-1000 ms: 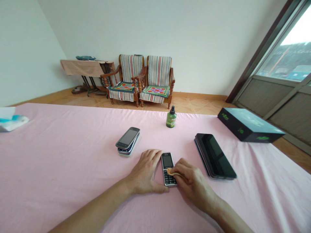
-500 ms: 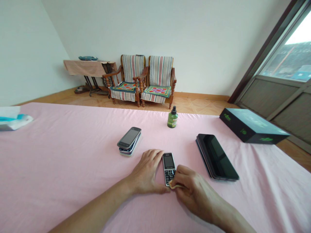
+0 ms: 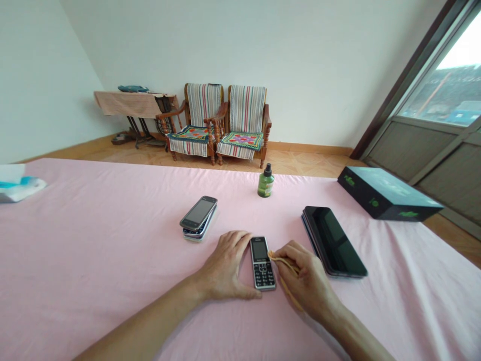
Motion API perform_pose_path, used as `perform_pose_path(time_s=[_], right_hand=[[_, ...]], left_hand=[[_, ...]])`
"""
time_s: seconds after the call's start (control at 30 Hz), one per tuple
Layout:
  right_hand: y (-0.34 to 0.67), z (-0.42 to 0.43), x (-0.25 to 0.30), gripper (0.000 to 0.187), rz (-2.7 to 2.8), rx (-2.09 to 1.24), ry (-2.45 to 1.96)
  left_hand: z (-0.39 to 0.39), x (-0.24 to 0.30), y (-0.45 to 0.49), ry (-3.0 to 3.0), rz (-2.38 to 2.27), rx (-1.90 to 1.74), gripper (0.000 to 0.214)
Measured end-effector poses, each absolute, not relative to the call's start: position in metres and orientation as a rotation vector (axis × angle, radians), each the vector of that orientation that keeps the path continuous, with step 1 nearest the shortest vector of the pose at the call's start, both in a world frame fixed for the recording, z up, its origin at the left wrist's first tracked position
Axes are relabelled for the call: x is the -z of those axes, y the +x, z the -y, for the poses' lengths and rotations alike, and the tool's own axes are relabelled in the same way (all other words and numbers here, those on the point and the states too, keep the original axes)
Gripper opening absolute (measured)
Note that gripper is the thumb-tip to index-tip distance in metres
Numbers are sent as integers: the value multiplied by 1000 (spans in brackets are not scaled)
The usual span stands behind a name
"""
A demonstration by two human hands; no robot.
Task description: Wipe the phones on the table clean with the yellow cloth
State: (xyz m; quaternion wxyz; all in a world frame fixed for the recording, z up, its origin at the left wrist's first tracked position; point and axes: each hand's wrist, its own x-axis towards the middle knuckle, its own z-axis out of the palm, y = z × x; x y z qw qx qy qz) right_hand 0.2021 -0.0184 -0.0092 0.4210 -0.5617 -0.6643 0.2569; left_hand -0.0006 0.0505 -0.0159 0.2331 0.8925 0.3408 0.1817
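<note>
From where I'm steering, I see the small keypad phone (image 3: 262, 263) lying face up on a pink bedsheet (image 3: 93, 240), between my two hands. My left hand (image 3: 225, 265) is open, with its fingers spread and resting flat on the sheet, and it sits against the phone's left side and lower corner without wrapping around it. My right hand (image 3: 308, 281) has a narrow pinch on a tan cloth (image 3: 282, 261), whose tip reaches the phone's right edge and whose tail hangs down below my fingers. Just up and left of the phone sits a stack of touchscreen phones (image 3: 198, 218). To the right lies a stack of black tablets (image 3: 332, 241), close to my right hand. Farther up the sheet stand a green spray bottle (image 3: 266, 181) and a dark box (image 3: 387, 200). A tissue packet (image 3: 18, 188) lies at the far left edge, and two striped wooden chairs (image 3: 246, 120) stand against the far wall.
</note>
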Motion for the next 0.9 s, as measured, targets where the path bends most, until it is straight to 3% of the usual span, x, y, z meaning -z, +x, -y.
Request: perform_pose_path(time_s=[0.43,0.7,0.9], right_hand=[[193,25,4,30,1971,-755,-1272],[190,31,4,23,2216,-576,-1357],[187,35,1,24,2211,-636,-1352]], left_hand=[[-50,14,0,2454,-923,-494,106],[-51,13,0,2470,-906,-493,107],[-50,16,-1,2481,-891,-516,104]])
